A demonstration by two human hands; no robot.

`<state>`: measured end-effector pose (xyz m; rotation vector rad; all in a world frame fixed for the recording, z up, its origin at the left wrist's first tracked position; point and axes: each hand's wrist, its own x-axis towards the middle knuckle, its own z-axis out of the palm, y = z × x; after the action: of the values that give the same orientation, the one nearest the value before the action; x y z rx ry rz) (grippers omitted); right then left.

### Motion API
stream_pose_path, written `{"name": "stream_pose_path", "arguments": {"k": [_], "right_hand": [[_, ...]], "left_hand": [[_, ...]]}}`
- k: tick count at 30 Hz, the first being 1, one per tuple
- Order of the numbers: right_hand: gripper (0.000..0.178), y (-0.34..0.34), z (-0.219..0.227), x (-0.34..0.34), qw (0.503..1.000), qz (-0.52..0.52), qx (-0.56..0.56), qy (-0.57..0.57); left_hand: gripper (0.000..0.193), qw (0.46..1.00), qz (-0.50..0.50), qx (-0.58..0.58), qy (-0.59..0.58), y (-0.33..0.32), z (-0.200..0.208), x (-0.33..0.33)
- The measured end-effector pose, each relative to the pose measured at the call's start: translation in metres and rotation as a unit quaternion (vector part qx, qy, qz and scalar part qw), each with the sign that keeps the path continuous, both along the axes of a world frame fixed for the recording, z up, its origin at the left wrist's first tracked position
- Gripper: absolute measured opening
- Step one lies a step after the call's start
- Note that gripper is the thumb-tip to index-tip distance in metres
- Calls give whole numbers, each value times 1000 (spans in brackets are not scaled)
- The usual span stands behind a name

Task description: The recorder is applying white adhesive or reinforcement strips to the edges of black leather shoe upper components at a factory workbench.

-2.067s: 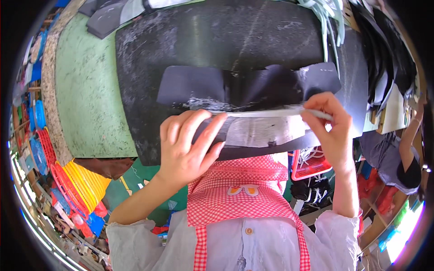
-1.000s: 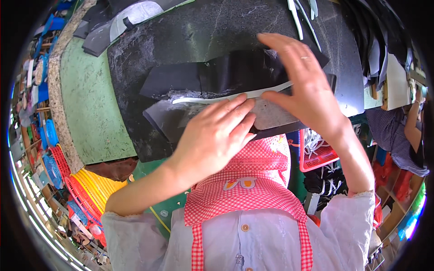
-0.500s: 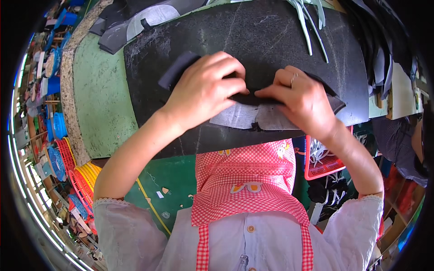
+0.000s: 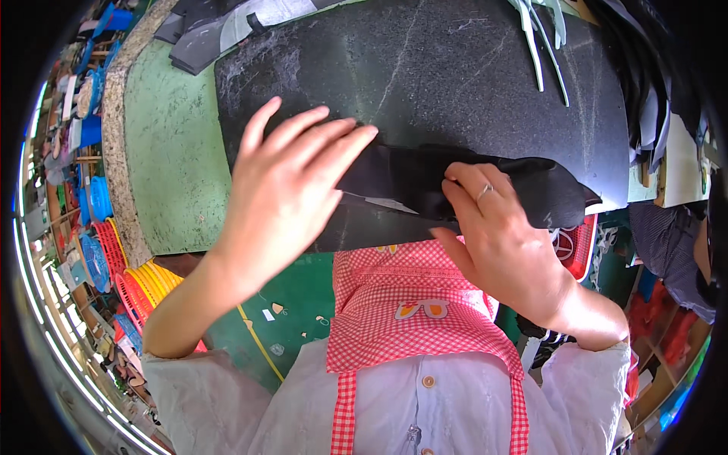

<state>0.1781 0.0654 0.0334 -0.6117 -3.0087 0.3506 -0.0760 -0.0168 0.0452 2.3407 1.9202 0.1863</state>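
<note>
Right hand (image 4: 500, 231) is laid over the black piece (image 4: 421, 177), grip unclear; left hand (image 4: 282, 182) is held spread at its other end; folding appears partly done, pale lining (image 4: 388, 203) being left exposed between the hands; pale strips (image 4: 534, 49) lie beyond the right hand.

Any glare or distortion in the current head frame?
Head view: fisheye bends the speckled, pale table edge into a bow; head view: pale sheen lightens the right side of the flat black mat; head view: the curled black sheet at the right hand hides detail in darkness.
</note>
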Motion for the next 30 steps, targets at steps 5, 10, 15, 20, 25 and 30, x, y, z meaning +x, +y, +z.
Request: {"name": "stream_pose_path", "arguments": {"k": [5, 10, 15, 20, 25, 30], "right_hand": [[41, 3, -30, -41, 963, -115, -192, 150], [27, 24, -44, -44, 903, -109, -347, 228], [39, 7, -44, -47, 951, -53, -198, 231], [59, -5, -41, -51, 985, -29, -86, 146], [58, -8, -43, -51, 988, -29, -74, 135], [62, -17, -40, -53, 994, -25, -46, 96]], "left_hand": [[72, 989, 38, -14, -144, 17, -11, -19], [54, 941, 71, -104, -314, 28, -33, -49], [36, 971, -71, 49, -225, 33, -57, -69], [27, 960, -190, 125, -165, 43, -64, -83], [25, 957, -212, 120, -156, 46, -67, -87], [27, 928, -306, 188, -98, 52, -68, -94]]}}
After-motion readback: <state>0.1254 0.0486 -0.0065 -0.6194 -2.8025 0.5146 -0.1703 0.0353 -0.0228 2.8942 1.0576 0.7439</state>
